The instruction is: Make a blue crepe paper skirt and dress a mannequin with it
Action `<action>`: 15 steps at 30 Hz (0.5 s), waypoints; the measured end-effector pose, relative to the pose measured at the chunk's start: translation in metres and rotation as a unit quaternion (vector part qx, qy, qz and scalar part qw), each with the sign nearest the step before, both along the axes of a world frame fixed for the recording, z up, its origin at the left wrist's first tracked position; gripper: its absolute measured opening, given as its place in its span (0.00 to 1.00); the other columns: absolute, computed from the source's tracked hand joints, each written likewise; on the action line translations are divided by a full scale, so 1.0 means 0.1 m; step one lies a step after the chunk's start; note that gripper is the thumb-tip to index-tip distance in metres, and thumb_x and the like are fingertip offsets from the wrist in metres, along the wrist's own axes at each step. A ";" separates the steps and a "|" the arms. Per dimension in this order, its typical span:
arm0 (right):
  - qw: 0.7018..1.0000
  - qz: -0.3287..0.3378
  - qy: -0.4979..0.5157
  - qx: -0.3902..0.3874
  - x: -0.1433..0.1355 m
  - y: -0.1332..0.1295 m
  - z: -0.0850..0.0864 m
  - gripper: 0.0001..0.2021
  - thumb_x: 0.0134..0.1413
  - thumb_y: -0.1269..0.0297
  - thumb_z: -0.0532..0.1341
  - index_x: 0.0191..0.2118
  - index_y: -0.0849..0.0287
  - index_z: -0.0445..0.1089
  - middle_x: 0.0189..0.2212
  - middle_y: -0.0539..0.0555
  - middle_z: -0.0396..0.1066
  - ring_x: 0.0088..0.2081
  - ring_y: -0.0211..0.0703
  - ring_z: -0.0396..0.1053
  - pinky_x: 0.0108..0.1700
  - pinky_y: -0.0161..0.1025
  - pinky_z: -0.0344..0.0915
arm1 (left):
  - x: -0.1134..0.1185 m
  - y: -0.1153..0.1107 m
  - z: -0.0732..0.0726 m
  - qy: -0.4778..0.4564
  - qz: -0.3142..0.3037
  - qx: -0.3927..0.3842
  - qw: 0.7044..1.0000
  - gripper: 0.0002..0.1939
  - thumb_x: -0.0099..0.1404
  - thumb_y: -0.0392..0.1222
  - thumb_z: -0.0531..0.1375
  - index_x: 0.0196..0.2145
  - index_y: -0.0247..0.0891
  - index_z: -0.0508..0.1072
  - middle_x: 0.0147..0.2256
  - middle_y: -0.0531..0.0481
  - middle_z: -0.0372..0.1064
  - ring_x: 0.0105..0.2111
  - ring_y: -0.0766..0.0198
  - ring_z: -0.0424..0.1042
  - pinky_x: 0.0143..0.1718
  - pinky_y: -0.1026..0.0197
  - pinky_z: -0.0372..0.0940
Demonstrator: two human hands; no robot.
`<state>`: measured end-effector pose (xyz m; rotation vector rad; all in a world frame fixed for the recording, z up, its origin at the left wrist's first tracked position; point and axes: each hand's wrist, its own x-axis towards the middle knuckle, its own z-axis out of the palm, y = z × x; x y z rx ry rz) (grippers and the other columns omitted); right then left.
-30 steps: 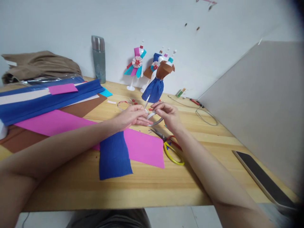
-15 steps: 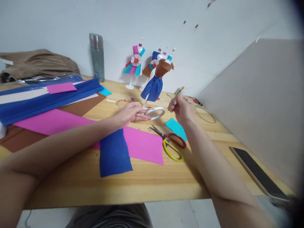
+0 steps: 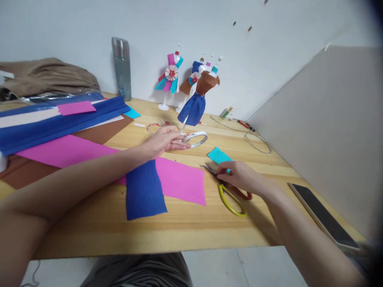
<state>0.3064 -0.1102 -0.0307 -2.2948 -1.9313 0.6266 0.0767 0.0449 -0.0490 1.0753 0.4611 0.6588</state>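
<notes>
My left hand is closed around the thin white pole of a small dress mannequin, which leans to the right and wears a brown paper top and a blue skirt. At those fingertips is a white tape roll; whether the fingers also grip it I cannot tell. My right hand pinches the scissors near the pivot, and their red and yellow handles point toward me. Just beyond it lies a turquoise paper piece. A blue paper piece overlaps a pink strip at the middle.
Dressed mannequins stand by the wall, near a flask. Folded coloured papers and brown cloth lie at left. A phone rests at right, near a white partition. A cable curls behind.
My right hand has come down and toward me onto the scissors, which have shifted slightly right and nearer. My left hand and the mannequin stay nearly where they were.
</notes>
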 end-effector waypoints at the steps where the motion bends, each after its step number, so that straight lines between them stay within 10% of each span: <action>1: 1.000 -0.014 -0.002 0.011 0.06 0.00 0.02 0.09 0.56 0.62 0.60 0.28 0.57 0.74 0.21 0.51 0.74 0.23 0.41 0.68 0.26 0.37 0.60 | 0.00 0.00 0.00 0.001 -0.001 0.004 1.000 0.11 0.68 0.32 0.60 0.28 0.35 0.62 0.37 0.41 0.79 0.34 0.60 0.82 0.52 0.49 0.72; 6: 0.958 0.001 0.117 0.263 0.13 0.26 0.18 0.25 0.56 0.44 0.62 0.49 0.58 0.76 0.41 0.61 0.79 0.39 0.50 0.76 0.39 0.45 0.71 | -0.03 -0.03 0.06 0.008 -0.024 0.035 0.999 0.10 0.70 0.32 0.58 0.29 0.34 0.64 0.33 0.46 0.77 0.34 0.61 0.82 0.50 0.52 0.73; 10: 0.924 0.101 0.267 0.256 -0.01 0.63 0.32 0.27 0.60 0.39 0.58 0.56 0.52 0.73 0.52 0.58 0.76 0.55 0.53 0.73 0.57 0.52 0.69 | -0.06 -0.06 0.14 0.016 -0.043 0.069 0.997 0.10 0.71 0.34 0.57 0.30 0.34 0.65 0.34 0.45 0.78 0.35 0.60 0.82 0.45 0.56 0.74; 15: 0.940 0.012 0.181 0.289 0.06 0.58 0.39 0.22 0.60 0.44 0.59 0.48 0.56 0.74 0.43 0.58 0.78 0.37 0.48 0.77 0.40 0.46 0.73 | -0.10 -0.02 0.15 0.014 -0.056 0.066 0.996 0.09 0.71 0.35 0.58 0.31 0.34 0.66 0.35 0.43 0.78 0.36 0.60 0.82 0.44 0.58 0.73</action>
